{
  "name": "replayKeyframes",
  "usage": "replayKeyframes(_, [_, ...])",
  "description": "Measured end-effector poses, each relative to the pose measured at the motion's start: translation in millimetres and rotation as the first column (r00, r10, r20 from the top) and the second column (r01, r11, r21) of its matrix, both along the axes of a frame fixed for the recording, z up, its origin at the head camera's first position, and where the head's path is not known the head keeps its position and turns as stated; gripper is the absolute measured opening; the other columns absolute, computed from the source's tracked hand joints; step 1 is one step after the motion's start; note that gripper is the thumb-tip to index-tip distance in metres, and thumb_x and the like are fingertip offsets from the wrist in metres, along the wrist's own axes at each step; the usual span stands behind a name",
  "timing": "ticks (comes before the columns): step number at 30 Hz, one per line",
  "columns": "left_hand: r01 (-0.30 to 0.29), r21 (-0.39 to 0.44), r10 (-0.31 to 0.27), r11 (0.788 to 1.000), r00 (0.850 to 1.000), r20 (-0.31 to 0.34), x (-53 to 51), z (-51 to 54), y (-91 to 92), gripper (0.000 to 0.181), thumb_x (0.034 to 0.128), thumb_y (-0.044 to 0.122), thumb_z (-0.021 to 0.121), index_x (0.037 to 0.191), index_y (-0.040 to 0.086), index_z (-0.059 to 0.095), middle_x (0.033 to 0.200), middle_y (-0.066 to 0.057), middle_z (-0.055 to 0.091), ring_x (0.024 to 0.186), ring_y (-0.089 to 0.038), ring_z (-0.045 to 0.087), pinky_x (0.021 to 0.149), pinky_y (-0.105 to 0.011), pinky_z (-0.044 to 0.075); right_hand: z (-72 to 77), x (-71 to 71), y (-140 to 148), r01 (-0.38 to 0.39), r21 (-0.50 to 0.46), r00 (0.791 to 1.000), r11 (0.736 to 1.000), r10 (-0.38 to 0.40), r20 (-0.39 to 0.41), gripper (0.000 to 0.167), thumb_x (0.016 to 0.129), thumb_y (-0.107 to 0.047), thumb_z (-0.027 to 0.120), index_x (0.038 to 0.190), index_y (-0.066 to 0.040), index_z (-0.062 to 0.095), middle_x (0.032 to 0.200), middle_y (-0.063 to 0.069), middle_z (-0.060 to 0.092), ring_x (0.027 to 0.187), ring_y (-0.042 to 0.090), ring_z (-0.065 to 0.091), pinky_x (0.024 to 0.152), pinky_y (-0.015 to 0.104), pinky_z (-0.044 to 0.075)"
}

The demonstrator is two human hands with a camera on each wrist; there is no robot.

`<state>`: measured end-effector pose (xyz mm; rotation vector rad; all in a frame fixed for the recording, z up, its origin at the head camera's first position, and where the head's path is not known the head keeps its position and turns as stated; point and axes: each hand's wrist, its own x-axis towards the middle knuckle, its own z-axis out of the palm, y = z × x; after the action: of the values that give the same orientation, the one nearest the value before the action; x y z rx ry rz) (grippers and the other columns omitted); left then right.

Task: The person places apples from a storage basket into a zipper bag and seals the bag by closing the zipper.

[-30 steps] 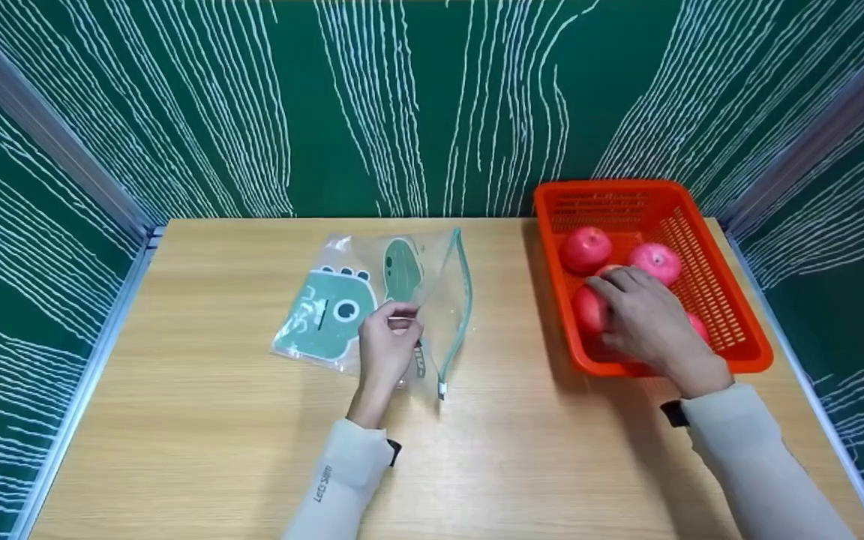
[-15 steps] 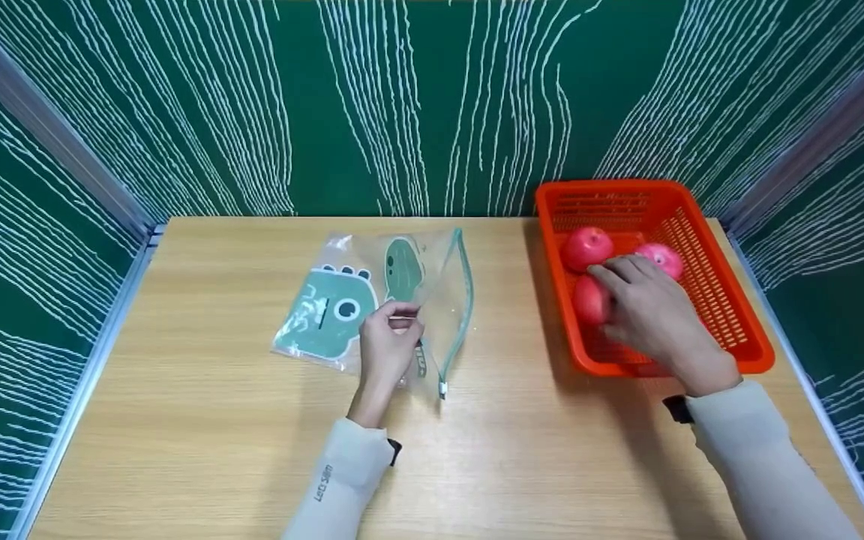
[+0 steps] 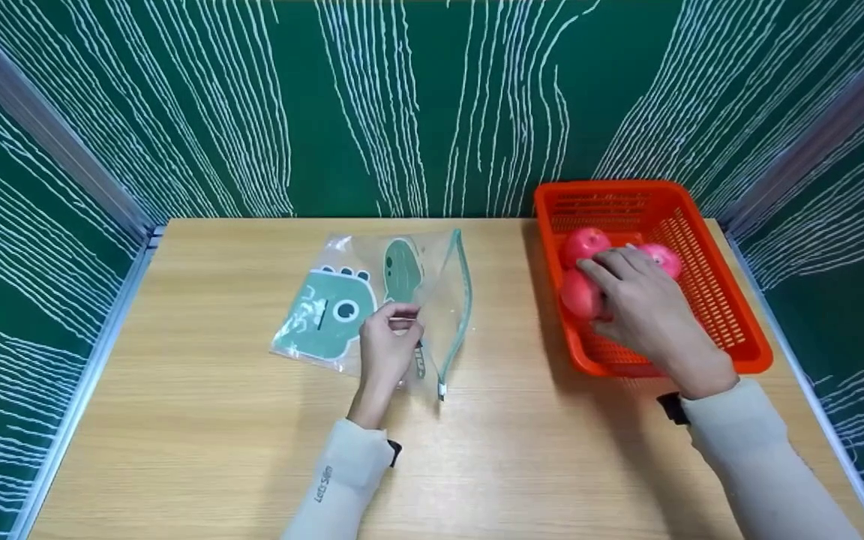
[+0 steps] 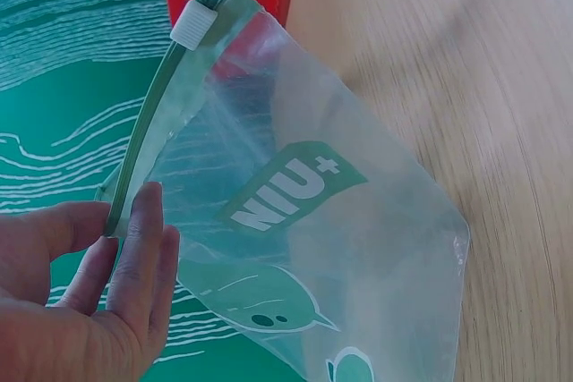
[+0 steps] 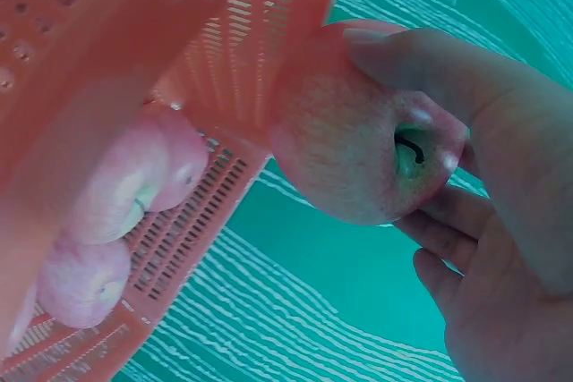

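Observation:
My left hand (image 3: pixel 389 341) pinches one side of a clear plastic zip bag (image 3: pixel 334 315) near its mouth, thumb and fingers meeting at the green zip strip (image 4: pixel 136 154) in the left wrist view. The bag bears green cartoon prints, and its mouth gapes toward the right. A white slider (image 4: pixel 193 24) sits at one end of the strip. Over the orange-red basket (image 3: pixel 758 352), my right hand (image 3: pixel 646 311) grips a red apple (image 3: pixel 580 294). In the right wrist view that apple (image 5: pixel 340 131) is raised by the basket wall, its stem showing between thumb and fingers.
Inside the basket lie more apples, one at the back left (image 3: pixel 589 241) and one farther right (image 3: pixel 663 259); the hand hides part of the interior. Green walls (image 3: pixel 447 112) with white wavy lines enclose the wooden table (image 3: pixel 177 420) at the back and sides.
The right hand has lifted the apple and shifted it slightly left, toward the basket's left rim. The left hand and the bag have stayed in place.

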<state>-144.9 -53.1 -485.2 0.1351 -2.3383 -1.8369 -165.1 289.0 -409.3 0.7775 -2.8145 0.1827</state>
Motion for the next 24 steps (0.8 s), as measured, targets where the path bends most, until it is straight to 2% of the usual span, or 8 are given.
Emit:
replayKeyframes(9, [0.001,0.008,-0.001,1.000,1.000,0.029,0.9,1.0,1.5,0.020,0.0901,-0.006,0.071,0.110,-0.005,0.075,0.105,-0.020,0.074,0.094,-0.030,0.074,0.076,-0.032,0.064,3.3,4.8,-20,-0.045,-0.008,0.999,0.999,0.045,-0.006,0.097,0.059,-0.009,0.103,0.145,-0.004,0.060,0.144,0.023,0.058,0.137,0.044,0.048,0.111,0.068,0.046])
replayKeyframes(18, [0.009,-0.007,-0.009,1.000,0.998,0.055,1.3,0.6,1.7,0.021,0.0928,-0.006,0.071,0.114,-0.005,0.074,0.111,-0.023,0.073,0.097,-0.030,0.074,0.081,-0.033,0.064,0.5,8.7,-39,-0.049,0.027,0.999,0.998,0.049,0.004,0.098,0.059,-0.016,0.104,0.147,-0.008,0.060,0.145,0.020,0.059,0.138,0.042,0.048,0.108,0.066,0.049])
replayKeyframes(21, [0.008,0.000,-0.008,1.000,0.998,0.063,1.4,0.6,2.1,0.021,0.0929,-0.006,0.071,0.114,-0.005,0.074,0.110,-0.022,0.073,0.098,-0.031,0.074,0.081,-0.033,0.064,-1.6,10.4,-45,-0.069,0.024,0.998,0.997,0.069,0.003,0.096,0.061,-0.017,0.104,0.146,-0.008,0.060,0.144,0.020,0.059,0.138,0.042,0.049,0.110,0.065,0.048])
replayKeyframes(24, [0.000,0.004,-0.001,1.000,0.999,0.045,1.4,1.1,2.9,0.021,0.0907,-0.008,0.071,0.112,-0.006,0.074,0.108,-0.023,0.074,0.095,-0.032,0.075,0.078,-0.032,0.064,-4.6,11.0,-51,-0.096,0.009,0.995,0.995,0.096,-0.010,0.093,0.062,-0.017,0.103,0.144,-0.007,0.061,0.142,0.020,0.061,0.136,0.041,0.051,0.115,0.063,0.045])
